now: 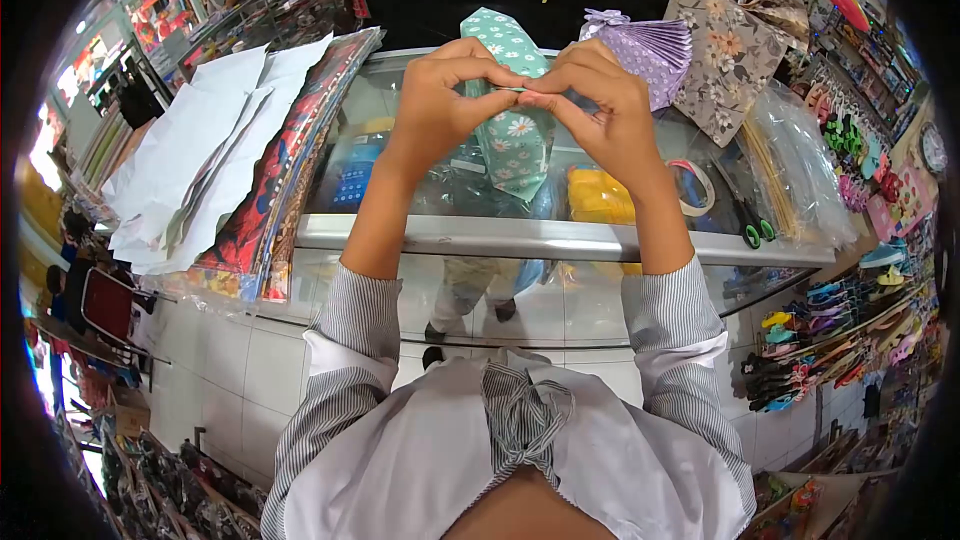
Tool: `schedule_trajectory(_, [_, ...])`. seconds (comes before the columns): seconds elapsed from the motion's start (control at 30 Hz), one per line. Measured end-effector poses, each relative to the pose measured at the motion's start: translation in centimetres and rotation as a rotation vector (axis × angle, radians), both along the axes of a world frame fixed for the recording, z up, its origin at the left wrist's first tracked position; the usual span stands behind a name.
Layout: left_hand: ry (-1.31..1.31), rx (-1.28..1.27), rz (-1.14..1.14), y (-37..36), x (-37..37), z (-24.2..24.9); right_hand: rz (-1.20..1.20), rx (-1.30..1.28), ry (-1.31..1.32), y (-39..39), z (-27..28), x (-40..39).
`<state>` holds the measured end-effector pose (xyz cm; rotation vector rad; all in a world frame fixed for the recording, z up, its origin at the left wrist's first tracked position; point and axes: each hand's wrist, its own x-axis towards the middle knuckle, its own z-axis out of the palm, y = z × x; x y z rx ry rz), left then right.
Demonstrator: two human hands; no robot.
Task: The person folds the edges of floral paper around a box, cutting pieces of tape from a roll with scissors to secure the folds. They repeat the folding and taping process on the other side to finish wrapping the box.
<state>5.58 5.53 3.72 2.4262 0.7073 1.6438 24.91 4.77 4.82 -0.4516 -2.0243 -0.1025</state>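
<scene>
Across the glass counter lies a long gift package in green daisy-print wrapping paper (520, 155), its far end pointing away from me. Above its middle, my left hand (445, 95) pinches a thin green edge of the paper between thumb and fingers. My right hand (600, 90) meets it from the other side, thumb and fingers closed on the same edge. The two sets of fingertips nearly touch, and they hide most of the pinched fold. Just beyond my right hand is a purple dotted package with a pleated fan (655, 55).
White paper sheets (215, 140) and patterned wrapping sheets (270, 180) lie at the left. On the right are a brown floral package (735, 50), scissors (755, 220), a tape roll (697, 190) and clear plastic (800, 160). The glass counter's metal edge (480, 235) runs before me.
</scene>
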Motion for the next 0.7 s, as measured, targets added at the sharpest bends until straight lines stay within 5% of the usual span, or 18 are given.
schedule_trajectory(0.13, [-0.066, -0.031, 0.024, 0.3, -0.5, -0.3, 0.090, -0.241, 0.182, 0.2, -0.8, 0.3])
schedule_trajectory(0.33, [-0.204, 0.161, 0.172, -0.2, -3.6, -3.1, -0.096, -0.803, 0.156, -1.2, -5.3, -1.1])
schedule_trajectory(0.7, [-0.063, 0.022, 0.558, -4.3, -5.0, -5.1, -0.100, -0.370, 0.022, -0.8, -5.7, -2.8])
